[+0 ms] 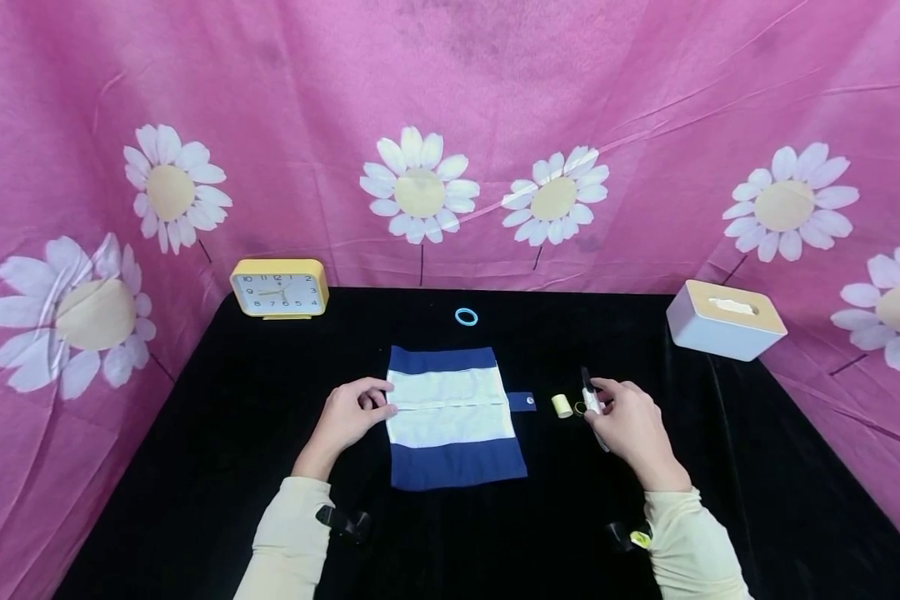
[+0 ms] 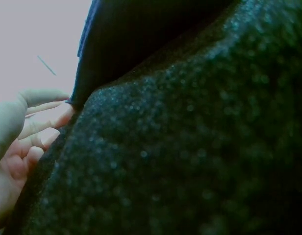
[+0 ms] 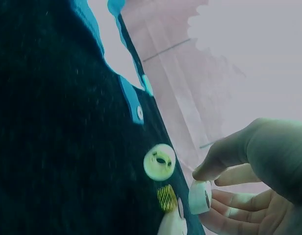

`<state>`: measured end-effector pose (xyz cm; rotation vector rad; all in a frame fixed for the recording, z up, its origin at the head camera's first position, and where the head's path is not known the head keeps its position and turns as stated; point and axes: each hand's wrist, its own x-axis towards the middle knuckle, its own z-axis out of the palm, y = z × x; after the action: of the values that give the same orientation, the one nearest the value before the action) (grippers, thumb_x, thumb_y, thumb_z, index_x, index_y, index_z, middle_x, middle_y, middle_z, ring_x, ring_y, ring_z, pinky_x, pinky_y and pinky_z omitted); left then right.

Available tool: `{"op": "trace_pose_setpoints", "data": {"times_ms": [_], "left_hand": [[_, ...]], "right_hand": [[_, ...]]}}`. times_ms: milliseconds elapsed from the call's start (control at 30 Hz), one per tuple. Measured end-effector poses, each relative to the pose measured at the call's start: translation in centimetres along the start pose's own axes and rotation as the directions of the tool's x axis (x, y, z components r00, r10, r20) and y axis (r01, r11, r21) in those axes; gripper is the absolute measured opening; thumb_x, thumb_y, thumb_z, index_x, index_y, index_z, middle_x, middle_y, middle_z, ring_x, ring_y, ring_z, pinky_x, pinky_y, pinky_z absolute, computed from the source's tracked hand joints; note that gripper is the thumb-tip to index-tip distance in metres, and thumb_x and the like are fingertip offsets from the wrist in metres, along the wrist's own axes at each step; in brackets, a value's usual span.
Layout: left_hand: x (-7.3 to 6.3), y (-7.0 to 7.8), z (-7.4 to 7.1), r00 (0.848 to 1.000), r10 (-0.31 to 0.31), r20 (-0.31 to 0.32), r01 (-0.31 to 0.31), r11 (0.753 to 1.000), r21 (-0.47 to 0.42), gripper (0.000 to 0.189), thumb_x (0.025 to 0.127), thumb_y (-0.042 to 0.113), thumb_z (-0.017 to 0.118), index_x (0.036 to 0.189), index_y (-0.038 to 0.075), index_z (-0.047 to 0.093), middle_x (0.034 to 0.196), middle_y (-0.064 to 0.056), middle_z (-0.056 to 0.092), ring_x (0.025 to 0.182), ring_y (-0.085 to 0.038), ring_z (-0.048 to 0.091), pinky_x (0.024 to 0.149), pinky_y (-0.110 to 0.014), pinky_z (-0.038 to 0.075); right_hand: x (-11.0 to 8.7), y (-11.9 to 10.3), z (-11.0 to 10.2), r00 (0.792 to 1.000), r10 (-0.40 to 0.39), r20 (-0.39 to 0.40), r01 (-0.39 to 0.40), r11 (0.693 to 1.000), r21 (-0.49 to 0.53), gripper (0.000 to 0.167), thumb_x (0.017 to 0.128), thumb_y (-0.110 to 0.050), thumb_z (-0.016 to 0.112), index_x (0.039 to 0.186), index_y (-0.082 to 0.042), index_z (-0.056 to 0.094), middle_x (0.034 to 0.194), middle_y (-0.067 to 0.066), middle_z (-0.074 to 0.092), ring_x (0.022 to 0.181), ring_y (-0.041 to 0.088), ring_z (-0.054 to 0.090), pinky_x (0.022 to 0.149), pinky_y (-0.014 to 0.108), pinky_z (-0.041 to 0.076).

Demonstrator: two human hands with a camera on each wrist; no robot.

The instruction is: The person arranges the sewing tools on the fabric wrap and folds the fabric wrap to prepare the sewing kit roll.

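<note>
A flat navy and white cloth pouch lies open, its snap tab pointing right. My left hand pinches the pouch's left edge; in the left wrist view the fingertips meet a dark cloth edge. To the right, my right hand holds a small white spool between thumb and fingers. Close to it are a pale yellow spool, a gold ribbed piece and another white piece. A slim black item shows by the right fingertips; its kind is unclear.
On the black cloth-covered table, a light blue ring lies behind the pouch. A yellow clock stands back left, a tissue box back right. A pink flowered curtain surrounds the table.
</note>
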<state>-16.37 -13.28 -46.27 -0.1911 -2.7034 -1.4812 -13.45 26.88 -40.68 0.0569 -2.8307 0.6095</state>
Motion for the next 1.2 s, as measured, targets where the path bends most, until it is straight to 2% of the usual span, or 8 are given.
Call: {"op": "trace_pose_setpoints", "data": {"times_ms": [233, 500, 767, 1200], "left_hand": [[0.0, 0.0, -0.1, 1.000, 0.013, 0.002, -0.013, 1.000, -0.005, 0.025, 0.079, 0.010, 0.084, 0.102, 0.008, 0.076, 0.076, 0.000, 0.068, 0.064, -0.009, 0.050, 0.062, -0.021, 0.040], [0.0, 0.0, 0.0, 1.000, 0.000, 0.003, 0.000, 1.000, -0.026, 0.023, 0.079, 0.009, 0.083, 0.101, 0.008, 0.076, 0.075, 0.000, 0.066, 0.063, -0.009, 0.048, 0.061, -0.021, 0.039], [0.0, 0.1, 0.0, 1.000, -0.003, -0.004, 0.003, 1.000, -0.020, 0.022, 0.079, 0.010, 0.084, 0.100, 0.009, 0.076, 0.073, 0.002, 0.066, 0.062, -0.008, 0.048, 0.061, -0.022, 0.039], [0.1, 0.1, 0.0, 1.000, -0.004, 0.001, 0.004, 1.000, -0.024, 0.022, 0.079, 0.010, 0.083, 0.100, 0.009, 0.076, 0.074, 0.001, 0.067, 0.062, -0.009, 0.048, 0.061, -0.022, 0.039]], "right_hand": [[1.0, -1.8, 0.9, 1.000, -0.011, 0.027, 0.010, 0.999, 0.036, 0.048, 0.076, -0.009, 0.073, 0.122, 0.002, 0.068, 0.096, 0.015, 0.072, 0.083, 0.028, 0.070, 0.079, 0.053, 0.050], [2.0, -3.4, 2.6, 0.998, -0.041, 0.046, 0.038, 0.997, 0.066, 0.047, 0.075, -0.010, 0.072, 0.121, 0.002, 0.069, 0.094, 0.012, 0.073, 0.083, 0.026, 0.072, 0.079, 0.052, 0.051], [2.9, -5.3, 4.3, 0.995, -0.041, 0.092, 0.029, 0.991, 0.130, 0.047, 0.077, -0.009, 0.073, 0.123, 0.001, 0.069, 0.096, 0.013, 0.073, 0.079, 0.023, 0.073, 0.079, 0.047, 0.053], [4.4, -7.1, 6.2, 0.996, -0.024, 0.091, 0.005, 0.981, 0.196, 0.045, 0.080, -0.011, 0.073, 0.123, -0.001, 0.070, 0.102, 0.015, 0.073, 0.082, 0.025, 0.074, 0.085, 0.047, 0.052]]}}
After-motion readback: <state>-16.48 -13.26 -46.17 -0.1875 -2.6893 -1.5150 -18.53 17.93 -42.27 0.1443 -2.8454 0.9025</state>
